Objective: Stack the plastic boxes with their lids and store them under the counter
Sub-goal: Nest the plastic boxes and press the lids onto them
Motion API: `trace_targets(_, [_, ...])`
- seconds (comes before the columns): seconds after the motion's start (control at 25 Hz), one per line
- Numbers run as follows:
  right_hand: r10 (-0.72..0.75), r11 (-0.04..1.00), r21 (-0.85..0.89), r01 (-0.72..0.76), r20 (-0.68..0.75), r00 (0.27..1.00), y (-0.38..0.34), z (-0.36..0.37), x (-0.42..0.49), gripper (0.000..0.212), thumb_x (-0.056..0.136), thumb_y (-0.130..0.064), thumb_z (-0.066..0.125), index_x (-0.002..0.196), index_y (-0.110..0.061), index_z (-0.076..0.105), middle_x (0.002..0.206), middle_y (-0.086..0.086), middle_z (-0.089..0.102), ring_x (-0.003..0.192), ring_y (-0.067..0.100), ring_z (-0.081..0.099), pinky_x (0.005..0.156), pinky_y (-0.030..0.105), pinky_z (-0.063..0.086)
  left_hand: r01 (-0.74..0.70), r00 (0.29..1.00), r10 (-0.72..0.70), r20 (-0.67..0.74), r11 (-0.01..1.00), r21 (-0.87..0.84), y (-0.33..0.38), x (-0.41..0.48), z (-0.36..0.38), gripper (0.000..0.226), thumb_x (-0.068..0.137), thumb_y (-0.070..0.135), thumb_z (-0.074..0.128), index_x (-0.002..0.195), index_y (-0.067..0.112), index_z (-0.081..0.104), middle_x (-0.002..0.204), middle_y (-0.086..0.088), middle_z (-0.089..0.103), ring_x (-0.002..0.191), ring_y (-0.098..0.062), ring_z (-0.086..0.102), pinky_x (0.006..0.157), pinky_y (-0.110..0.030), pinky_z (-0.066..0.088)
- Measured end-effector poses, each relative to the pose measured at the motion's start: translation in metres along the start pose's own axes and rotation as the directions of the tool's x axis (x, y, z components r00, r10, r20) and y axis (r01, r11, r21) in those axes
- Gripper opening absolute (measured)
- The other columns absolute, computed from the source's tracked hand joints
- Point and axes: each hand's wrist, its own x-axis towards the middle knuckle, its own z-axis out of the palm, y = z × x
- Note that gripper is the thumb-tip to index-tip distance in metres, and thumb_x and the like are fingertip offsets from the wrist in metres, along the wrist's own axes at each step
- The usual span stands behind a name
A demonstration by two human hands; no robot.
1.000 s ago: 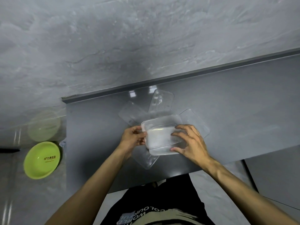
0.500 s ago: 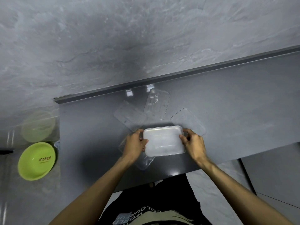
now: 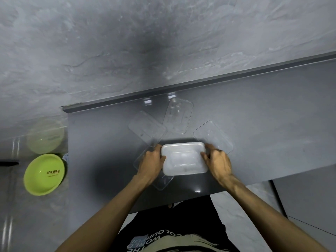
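Left hand (image 3: 151, 161) and right hand (image 3: 217, 161) grip the box (image 3: 184, 159), partly hiding 1 lid (image 3: 162, 183).

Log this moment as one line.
phase: stacking | plastic box: on counter | left hand: holds its left end | right hand: holds its right end | clear lids: four loose, one partly under box

Pretty sure this is a home kitchen
Grey counter (image 3: 272, 124) against a stone-look wall (image 3: 109, 51), green bowl (image 3: 44, 174) on the left, clear food-box lids (image 3: 178, 115) lying about.
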Motion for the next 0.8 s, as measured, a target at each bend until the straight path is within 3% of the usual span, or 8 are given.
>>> trace_targets(0.16, [0.047,0.995,0.083,-0.055,0.093,0.995,0.002,0.001,-0.001,0.049,0.092,-0.045,0.053,0.136,-0.023,0.045,0.113,0.011,0.070,0.102,0.035,0.065,0.085,0.039,0.053,-0.010,0.997,0.026,0.075,0.978,-0.208,-0.004,-0.003,0.006,0.058,0.094,0.018,0.054,0.148,0.021,0.031,0.122,-0.012,0.064,0.106,-0.023,0.063,0.098,-0.036,0.048])
trace_targets(0.28, [0.076,0.972,0.199,-0.126,0.241,0.968,-0.001,0.005,0.000,0.062,0.091,-0.042,0.057,0.146,-0.023,0.033,0.131,0.015,0.060,0.119,0.038,0.056,0.101,0.043,0.046,-0.065,0.987,0.082,0.140,0.990,-0.124,-0.007,-0.002,0.011,0.061,0.096,0.021,0.051,0.151,0.021,0.023,0.124,-0.014,0.064,0.107,-0.023,0.063,0.099,-0.038,0.049])
trace_targets(0.36, [0.116,0.945,0.263,-0.196,0.293,0.949,-0.001,0.008,0.003,0.061,0.090,-0.039,0.061,0.143,-0.017,0.038,0.134,0.016,0.057,0.121,0.036,0.054,0.104,0.042,0.044,-0.068,0.980,0.091,0.175,0.989,-0.132,-0.011,-0.002,0.012,0.062,0.097,0.026,0.051,0.152,0.022,0.022,0.126,-0.013,0.064,0.110,-0.025,0.063,0.100,-0.041,0.049])
trace_targets(0.44, [0.182,0.870,0.379,-0.316,0.349,0.919,0.001,0.008,0.006,0.055,0.087,-0.036,0.066,0.133,-0.012,0.049,0.127,0.014,0.062,0.115,0.033,0.058,0.101,0.043,0.046,0.001,0.993,0.024,0.112,0.975,-0.221,-0.019,0.001,0.010,0.058,0.095,0.038,0.051,0.148,0.026,0.031,0.125,-0.008,0.065,0.111,-0.025,0.063,0.098,-0.042,0.050])
trace_targets(0.52, [0.204,0.777,0.477,-0.411,0.428,0.881,0.005,0.006,0.007,0.049,0.084,-0.035,0.070,0.125,-0.011,0.056,0.120,0.012,0.067,0.108,0.029,0.063,0.099,0.044,0.048,0.142,0.989,-0.149,-0.008,0.957,-0.253,-0.034,0.006,0.010,0.056,0.093,0.046,0.051,0.143,0.023,0.038,0.128,-0.009,0.063,0.116,-0.030,0.060,0.098,-0.042,0.047])
trace_targets(0.64, [0.182,0.665,0.583,-0.466,0.478,0.859,0.013,0.008,0.002,0.044,0.083,-0.035,0.071,0.117,-0.010,0.060,0.112,0.012,0.069,0.102,0.030,0.067,0.097,0.048,0.051,0.308,0.951,-0.307,-0.023,0.951,0.019,-0.066,0.008,0.015,0.073,0.086,0.043,0.062,0.143,0.010,0.031,0.144,-0.018,0.043,0.129,-0.037,0.045,0.103,-0.048,0.042])
trace_targets(0.72, [0.203,0.540,0.666,-0.515,0.490,0.848,0.016,0.011,-0.003,0.043,0.083,-0.035,0.071,0.114,-0.007,0.061,0.109,0.013,0.071,0.099,0.031,0.069,0.095,0.050,0.052,0.286,0.957,-0.290,-0.013,0.938,0.197,-0.078,0.006,0.020,0.082,0.080,0.044,0.069,0.142,0.008,0.030,0.144,-0.019,0.040,0.128,-0.037,0.043,0.101,-0.048,0.043])
trace_targets(0.8, [0.217,0.414,0.714,-0.565,0.525,0.823,0.018,0.015,-0.006,0.042,0.084,-0.033,0.070,0.115,-0.006,0.060,0.112,0.016,0.071,0.100,0.033,0.069,0.095,0.051,0.053,0.283,0.958,-0.287,-0.018,0.928,0.241,-0.082,0.006,0.023,0.087,0.073,0.042,0.076,0.139,0.008,0.031,0.139,-0.019,0.044,0.123,-0.037,0.047,0.097,-0.048,0.045])
